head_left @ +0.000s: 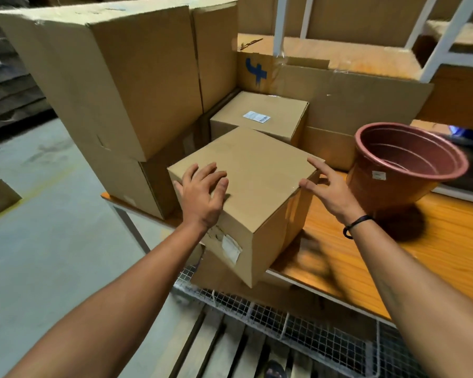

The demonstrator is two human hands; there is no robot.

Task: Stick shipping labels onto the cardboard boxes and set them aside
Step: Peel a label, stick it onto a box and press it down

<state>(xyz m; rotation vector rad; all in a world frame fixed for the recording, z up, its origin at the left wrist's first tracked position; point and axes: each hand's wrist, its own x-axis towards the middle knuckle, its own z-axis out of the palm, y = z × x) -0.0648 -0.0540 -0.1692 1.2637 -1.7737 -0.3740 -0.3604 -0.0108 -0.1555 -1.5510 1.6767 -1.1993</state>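
A plain cardboard box (257,170) sits at the near left corner of the wooden table (421,241), partly overhanging its edge. My left hand (202,195) lies on the box's top near its left edge, fingers curled over it. My right hand (325,186) touches the box's right top edge with thumb and fingers spread. A worn white label (231,248) shows on the box's near side. Behind it stands a smaller box (279,110) with a white shipping label (256,117) on top.
Large cardboard boxes (115,77) are stacked at the left on the table. A terracotta plastic pot (402,165) stands to the right. Flattened cardboard (352,94) and a white rack frame (443,45) stand behind. A wire mesh crate (298,328) lies below.
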